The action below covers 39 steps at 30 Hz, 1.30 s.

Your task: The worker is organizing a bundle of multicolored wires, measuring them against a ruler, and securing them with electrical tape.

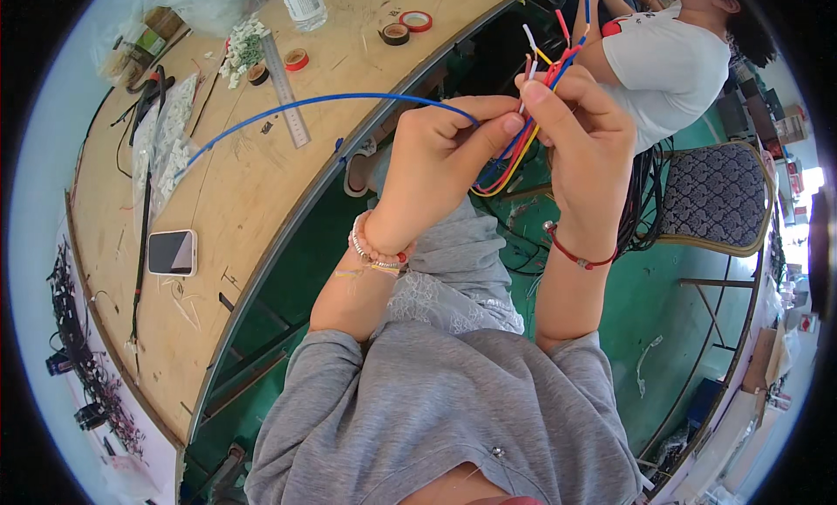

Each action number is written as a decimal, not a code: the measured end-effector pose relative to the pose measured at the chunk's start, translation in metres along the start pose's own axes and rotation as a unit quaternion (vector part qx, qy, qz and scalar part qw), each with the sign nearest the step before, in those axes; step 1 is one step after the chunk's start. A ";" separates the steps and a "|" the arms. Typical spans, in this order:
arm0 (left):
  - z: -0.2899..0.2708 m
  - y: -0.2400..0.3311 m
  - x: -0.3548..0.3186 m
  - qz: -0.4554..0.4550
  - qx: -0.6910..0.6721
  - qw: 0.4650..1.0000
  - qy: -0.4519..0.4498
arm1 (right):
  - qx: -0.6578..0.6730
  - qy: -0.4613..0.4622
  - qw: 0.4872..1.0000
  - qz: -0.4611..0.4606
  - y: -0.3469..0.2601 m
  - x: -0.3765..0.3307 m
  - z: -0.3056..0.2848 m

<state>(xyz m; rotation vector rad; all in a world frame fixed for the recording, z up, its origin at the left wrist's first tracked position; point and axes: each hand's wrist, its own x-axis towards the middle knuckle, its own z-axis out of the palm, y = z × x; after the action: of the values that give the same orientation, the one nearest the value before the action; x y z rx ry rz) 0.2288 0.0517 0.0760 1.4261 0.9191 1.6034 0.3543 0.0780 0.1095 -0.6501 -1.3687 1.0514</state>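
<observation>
Both of my hands are raised in front of me, over the gap beside the table, with their fingertips almost meeting. My right hand (586,139) pinches a bundle of thin coloured electrical wires (526,145), whose red, white, yellow and blue ends fan out above the fingers. Thumb and forefinger of my left hand (440,156) close on wires at the same spot. From the left hand a long blue wire (349,96) arcs leftward over the table. Below the fingers the bundle bends in a loop. Exactly which strands each fingertip grips is hidden.
On the wooden table (235,191) lie a phone (173,253), a steel ruler (286,91), tape rolls (416,20), a bottle (302,4) and bags of small white parts. Another person (667,61) sits ahead right. A patterned chair (715,196) and black cables (643,196) are at right.
</observation>
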 end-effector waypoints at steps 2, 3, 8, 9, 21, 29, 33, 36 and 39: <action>0.000 -0.001 0.000 0.013 0.001 1.000 0.004 | 0.002 0.000 1.000 0.000 0.001 0.000 0.000; 0.000 -0.002 0.000 0.026 0.001 1.000 0.009 | 0.003 0.000 1.000 -0.001 0.001 0.000 0.001; -0.004 -0.002 0.001 0.034 0.033 0.999 -0.004 | 0.003 -0.002 1.000 0.005 0.000 0.000 0.002; -0.005 -0.001 0.000 0.020 0.052 0.998 -0.018 | -0.002 0.002 1.000 0.011 0.000 -0.001 0.003; -0.001 -0.001 -0.001 -0.031 -0.062 0.998 0.006 | 0.039 0.012 0.998 0.040 0.004 -0.004 0.002; 0.002 0.005 -0.002 -0.025 -0.068 0.997 0.020 | 0.011 0.010 1.000 -0.027 0.010 -0.005 -0.001; -0.002 0.002 0.000 -0.025 -0.043 0.999 -0.018 | 0.018 0.018 1.000 -0.018 0.008 -0.004 0.002; -0.001 0.001 0.000 -0.028 -0.058 0.998 -0.015 | 0.038 0.020 0.999 -0.004 0.007 -0.004 0.003; -0.001 0.002 -0.001 -0.024 -0.044 0.999 -0.009 | 0.044 0.029 0.999 0.007 0.005 -0.005 0.005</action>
<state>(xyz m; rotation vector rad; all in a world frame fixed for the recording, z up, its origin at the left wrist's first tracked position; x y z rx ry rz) 0.2276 0.0500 0.0768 1.3463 0.8560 1.5729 0.3492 0.0752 0.1032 -0.6213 -1.2634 1.0899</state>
